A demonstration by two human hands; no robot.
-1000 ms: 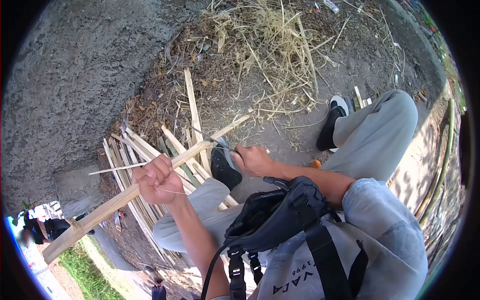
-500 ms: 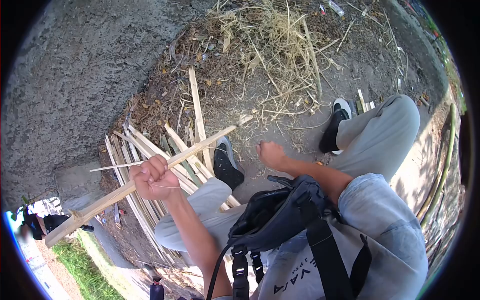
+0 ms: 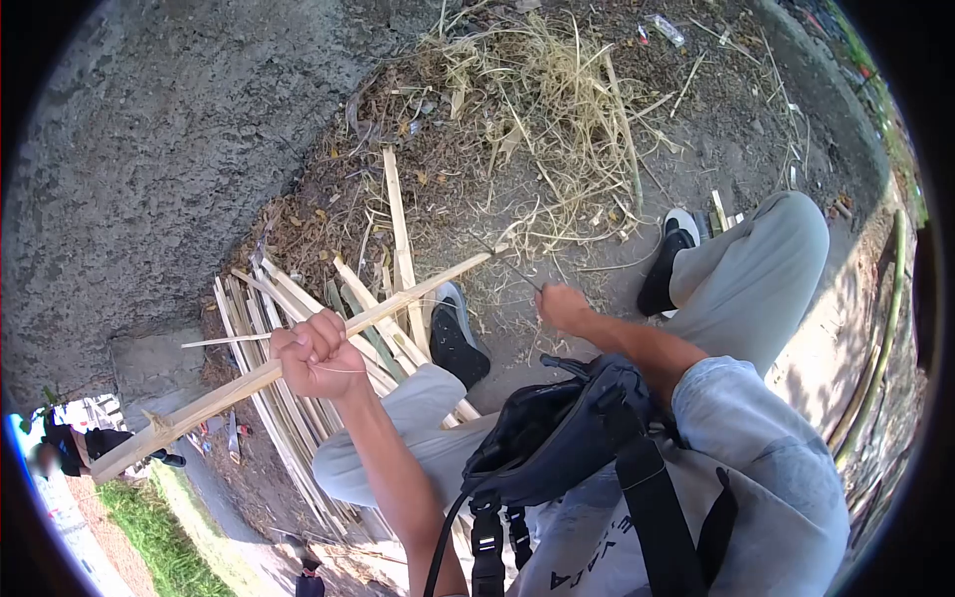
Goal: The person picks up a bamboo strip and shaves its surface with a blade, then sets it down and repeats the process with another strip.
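Observation:
My left hand [image 3: 318, 355] is closed around a long pale bamboo strip [image 3: 214, 406], which slants from the lower left up toward the middle. A raised node shows near its lower end. A thin sliver [image 3: 231, 340] sticks out beside that fist; whether it is held cannot be made out. My right hand [image 3: 565, 308] is closed on a thin dark blade [image 3: 519, 275] that points up and left, near the strip's far tip. The handle is hidden in the fist. A fine fibre lies across my left wrist.
Split bamboo strips [image 3: 269, 428] lie piled beside my left leg. Tangled shavings [image 3: 567, 90] cover the ground ahead. A rough concrete slab [image 3: 199, 129] stands at the left, and a green pole [image 3: 883, 328] lies far right. A person [image 3: 75, 448] is at the lower left.
My right hand has shifted slightly right and down, and the dark blade now shows clearly beyond it. My left hand and the bamboo strip have moved a little right.

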